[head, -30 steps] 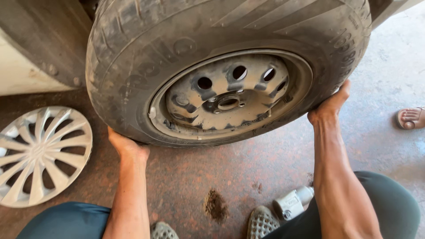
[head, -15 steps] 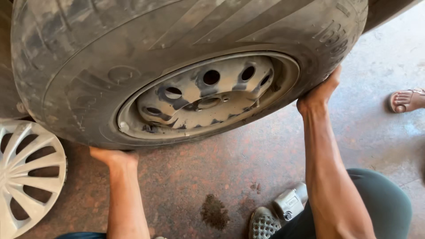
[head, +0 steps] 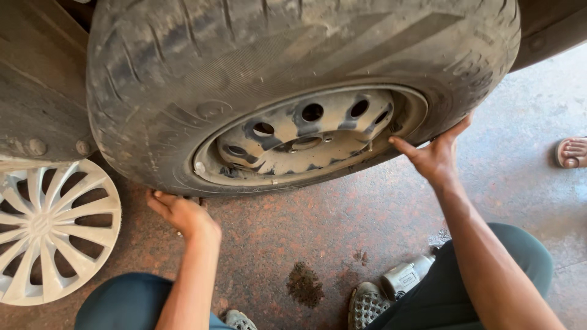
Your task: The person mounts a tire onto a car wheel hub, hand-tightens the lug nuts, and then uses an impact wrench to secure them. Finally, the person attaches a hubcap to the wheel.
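Head view: a dusty car wheel [head: 293, 91] fills the upper frame, tipped so its tread faces the camera.
Left hand [head: 183, 214]: under the tyre's lower left edge, fingers curled up against the rubber, palm bearing on it from below.
Right hand [head: 434, 156]: spread wide and flat on the tyre's lower right sidewall, thumb pointing inward to the steel rim [head: 306, 137], fingertips up along the rubber.
Grip: the wheel sits between the two hands, pressed from both sides rather than clasped.
Left of the left hand: a silver hubcap [head: 52, 232] lying flat on the reddish floor [head: 275, 238], well apart from the tyre.
Below the right forearm: a small grey power tool [head: 406, 276] beside a sandalled foot [head: 367, 305].
Between the arms: a dark stain [head: 304, 284] on the floor.
Far right of the right hand: another person's foot in a sandal [head: 572, 153].
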